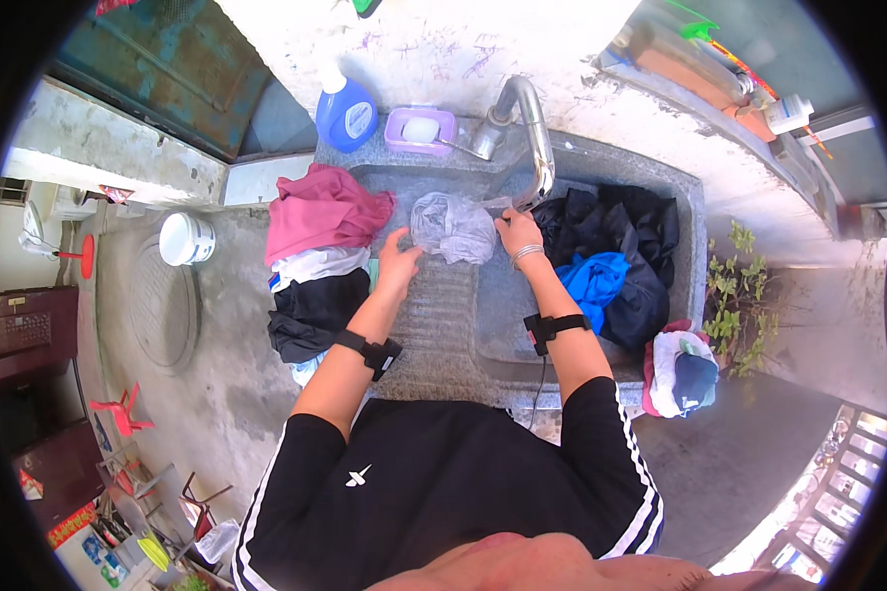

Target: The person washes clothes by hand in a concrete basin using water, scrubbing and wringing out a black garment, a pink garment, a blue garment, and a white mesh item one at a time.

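A bunched, pale grey cloth (453, 229) lies at the top of the ribbed washboard slab (434, 315) of a stone sink. My right hand (518, 234) is closed on the cloth's right edge, just under the tap's spout. On the other side my left hand (396, 264) has its fingers apart, close to the cloth's left edge, holding nothing. Beside my left hand a pile of clothes rests on the sink's edge, with a pink garment (323, 219) on top and a black one (315, 307) lower down. Dark clothes (616, 231) and a bright blue one (593, 281) fill the basin right of my right hand.
A metal tap (536, 133) arches over the sink. Along the back ledge stand a blue detergent bottle (347, 116) and a purple soap dish (420, 130) with white soap. More clothes (682, 372) hang at the right corner. A white bucket (186, 239) is on the ground at left.
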A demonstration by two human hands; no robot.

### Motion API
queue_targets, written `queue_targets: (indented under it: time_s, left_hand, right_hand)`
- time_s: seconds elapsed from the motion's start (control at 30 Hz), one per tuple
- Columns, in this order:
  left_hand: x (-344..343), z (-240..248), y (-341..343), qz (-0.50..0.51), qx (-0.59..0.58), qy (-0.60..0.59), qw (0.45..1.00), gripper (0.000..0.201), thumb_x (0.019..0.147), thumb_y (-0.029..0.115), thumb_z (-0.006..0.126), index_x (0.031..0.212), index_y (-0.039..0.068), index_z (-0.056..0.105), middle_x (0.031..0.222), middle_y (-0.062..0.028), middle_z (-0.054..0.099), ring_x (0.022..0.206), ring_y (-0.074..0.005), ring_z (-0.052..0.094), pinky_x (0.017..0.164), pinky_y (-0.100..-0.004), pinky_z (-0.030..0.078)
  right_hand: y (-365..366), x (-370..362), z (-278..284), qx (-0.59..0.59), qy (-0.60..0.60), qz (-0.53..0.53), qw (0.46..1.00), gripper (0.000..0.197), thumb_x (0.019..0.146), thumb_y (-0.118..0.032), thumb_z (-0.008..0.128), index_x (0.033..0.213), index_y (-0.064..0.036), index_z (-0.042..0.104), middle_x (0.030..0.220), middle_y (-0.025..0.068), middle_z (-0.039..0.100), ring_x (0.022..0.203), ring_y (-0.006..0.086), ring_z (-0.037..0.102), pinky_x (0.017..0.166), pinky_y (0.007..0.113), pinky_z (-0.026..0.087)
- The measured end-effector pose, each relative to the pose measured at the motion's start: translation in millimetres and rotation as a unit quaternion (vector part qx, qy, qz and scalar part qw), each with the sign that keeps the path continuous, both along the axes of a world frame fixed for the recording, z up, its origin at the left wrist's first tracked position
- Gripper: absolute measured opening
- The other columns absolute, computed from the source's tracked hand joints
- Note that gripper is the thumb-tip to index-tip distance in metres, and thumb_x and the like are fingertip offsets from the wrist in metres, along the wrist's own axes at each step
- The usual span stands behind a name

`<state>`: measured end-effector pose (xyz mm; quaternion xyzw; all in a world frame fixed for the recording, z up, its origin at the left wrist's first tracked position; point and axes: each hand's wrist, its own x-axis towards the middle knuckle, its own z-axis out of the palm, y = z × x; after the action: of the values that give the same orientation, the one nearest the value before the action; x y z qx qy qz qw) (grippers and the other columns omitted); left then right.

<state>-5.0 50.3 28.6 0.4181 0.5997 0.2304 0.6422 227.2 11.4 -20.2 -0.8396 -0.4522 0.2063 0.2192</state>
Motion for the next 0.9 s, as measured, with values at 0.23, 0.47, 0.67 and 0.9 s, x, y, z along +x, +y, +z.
queue_targets:
  time_s: [0.23,0.47,0.67,0.9]
  left_hand:
    - [10.9,-11.2,-8.2,0.012,-0.065,-0.079,0.995,0.057,0.085,0.028,0.054,0.132,0.012,0.027,0.128,-0.0151,0.034,0.112,-0.0297,0.04,0.088,-0.0406,0.038]
    - [6.5,-45.0,-14.6,0.023,0.054,-0.089,0.994,0.037,0.087,0.02,0.049,0.118,0.002,0.044,0.104,-0.0106,0.054,0.094,-0.0182,0.051,0.081,-0.0304,0.041]
    - [3.0,-42.7,-30.2,0.026,0.155,0.024,0.987,0.027,0.084,0.013,0.052,0.108,0.002,0.049,0.098,-0.0056,0.054,0.088,-0.0127,0.049,0.076,-0.025,0.04]
    - [-20.5,-42.4,-34.8,0.024,0.138,-0.039,0.989,0.025,0.084,0.014,0.053,0.106,0.002,0.049,0.095,-0.0039,0.053,0.083,-0.0108,0.048,0.072,-0.0236,0.039]
  right_hand:
    - [12.7,-66.2,-36.3,0.152,-0.009,0.056,0.987,0.02,0.07,-0.021,0.059,0.076,-0.0025,0.054,0.076,0.017,0.057,0.075,0.0353,0.053,0.066,0.043,0.043]
    - [-24.2,-117.5,35.4,0.255,0.008,0.167,0.952,0.023,0.072,-0.02,0.059,0.09,-0.0078,0.054,0.107,0.0123,0.051,0.098,0.0316,0.047,0.083,0.041,0.038]
    - [49.5,-91.1,-10.0,0.12,-0.151,0.2,0.961,0.031,0.078,-0.032,0.054,0.099,-0.0089,0.055,0.118,0.0123,0.046,0.105,0.0318,0.043,0.091,0.046,0.034]
    - [-12.6,-109.8,-12.3,0.15,-0.167,0.383,0.896,0.031,0.08,-0.034,0.053,0.104,-0.0135,0.055,0.121,0.0114,0.044,0.11,0.0291,0.041,0.09,0.048,0.033]
